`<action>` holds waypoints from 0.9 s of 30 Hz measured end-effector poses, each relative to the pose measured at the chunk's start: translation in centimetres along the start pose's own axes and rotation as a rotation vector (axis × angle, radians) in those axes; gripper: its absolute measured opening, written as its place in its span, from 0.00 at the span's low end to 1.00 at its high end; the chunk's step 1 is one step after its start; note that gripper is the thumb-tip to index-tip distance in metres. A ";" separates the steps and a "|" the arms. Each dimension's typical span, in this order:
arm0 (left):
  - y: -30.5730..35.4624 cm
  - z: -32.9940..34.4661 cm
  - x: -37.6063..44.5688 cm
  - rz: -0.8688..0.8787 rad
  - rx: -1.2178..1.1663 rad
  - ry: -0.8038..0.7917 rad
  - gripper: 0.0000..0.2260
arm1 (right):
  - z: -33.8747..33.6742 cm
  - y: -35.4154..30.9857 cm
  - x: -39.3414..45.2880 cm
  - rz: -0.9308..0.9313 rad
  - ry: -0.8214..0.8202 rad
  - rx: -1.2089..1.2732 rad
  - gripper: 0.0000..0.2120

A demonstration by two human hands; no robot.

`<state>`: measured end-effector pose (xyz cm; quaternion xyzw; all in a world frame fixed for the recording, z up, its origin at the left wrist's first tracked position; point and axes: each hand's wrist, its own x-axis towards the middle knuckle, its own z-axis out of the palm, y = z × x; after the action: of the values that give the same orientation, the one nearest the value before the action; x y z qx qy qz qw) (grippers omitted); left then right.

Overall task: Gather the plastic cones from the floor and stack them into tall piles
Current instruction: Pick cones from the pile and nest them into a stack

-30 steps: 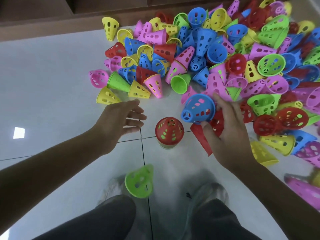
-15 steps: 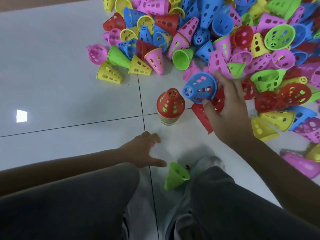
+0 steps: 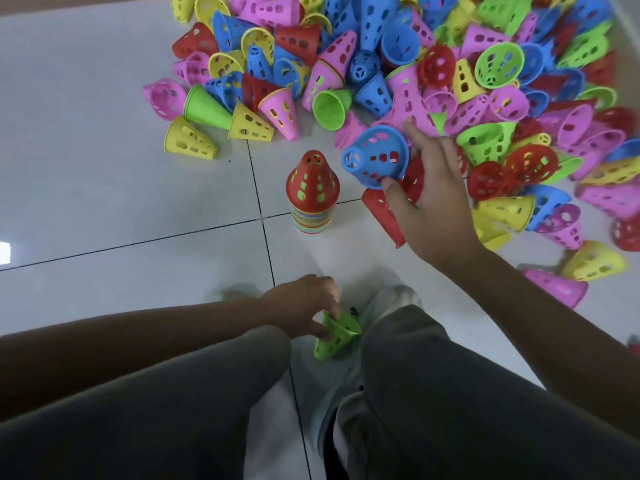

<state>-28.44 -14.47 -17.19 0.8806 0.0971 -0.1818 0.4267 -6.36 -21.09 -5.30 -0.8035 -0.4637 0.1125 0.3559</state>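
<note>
Left hand [image 3: 304, 308] has dropped from open floor to pinch the green cone [image 3: 335, 336] lying on its side by the shoe. Right hand [image 3: 429, 199] grips the blue cone [image 3: 375, 157], tip aimed left at the upright stack [image 3: 312, 195] just beside it; right is nearer.

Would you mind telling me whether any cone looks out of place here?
One green cone lies apart from the big heap, down between the person's feet, where the left hand pinches it.
</note>
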 end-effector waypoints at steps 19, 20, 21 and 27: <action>10.1 -11.4 -8.1 0.015 -0.907 0.713 0.08 | -0.4 -0.2 -5.1 0.057 0.133 0.114 0.28; 10.3 -12.1 -8.0 0.013 -0.986 0.740 0.10 | -0.3 -0.3 -5.1 0.053 0.134 0.117 0.28; 10.4 -12.7 -7.8 0.012 -1.053 0.758 0.11 | -0.3 -0.4 -5.0 0.050 0.135 0.121 0.29; 10.3 -15.1 -6.4 0.011 -1.270 0.745 0.14 | -0.2 -1.0 -4.5 0.025 0.152 0.129 0.29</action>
<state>-27.40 -9.05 1.32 0.4678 0.3178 0.2230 0.7940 -9.43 -24.60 -5.16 -0.7908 -0.4170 0.0851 0.4399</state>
